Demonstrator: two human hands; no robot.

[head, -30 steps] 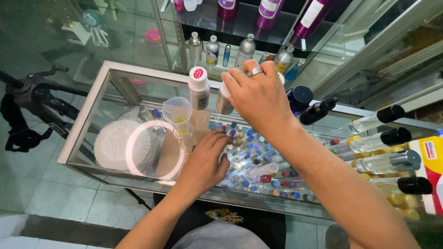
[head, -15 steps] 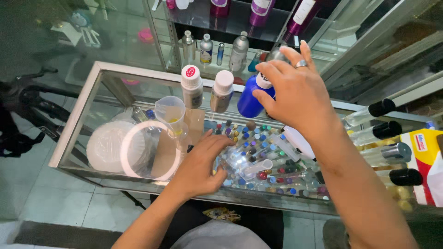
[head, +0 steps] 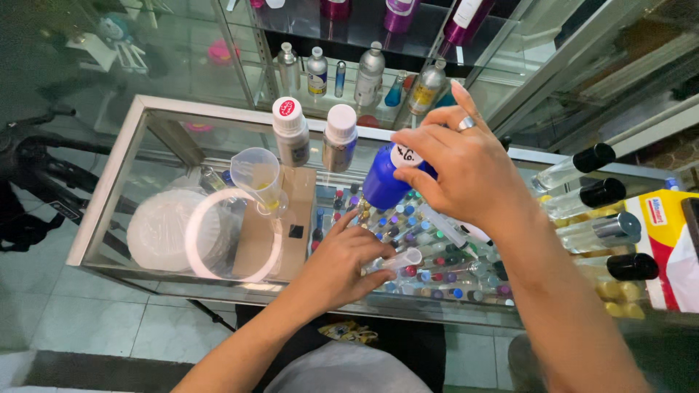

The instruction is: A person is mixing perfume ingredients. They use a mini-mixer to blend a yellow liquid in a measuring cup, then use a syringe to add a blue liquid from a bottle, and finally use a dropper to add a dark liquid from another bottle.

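Tube (head: 405, 260) — small, clear, lying on the glass counter (head: 131, 175) — is pinched in the left hand (head: 341, 266), fingers closed on it, right of a measuring cup (head: 260, 175). Further right, the right hand (head: 466, 171) grips a blue bottle (head: 384, 182) by its white cap — tilted above coloured vials (head: 437, 251).

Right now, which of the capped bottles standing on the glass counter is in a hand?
The blue bottle, gripped at its white cap by the right hand. The two silver white-capped bottles stand untouched behind it.
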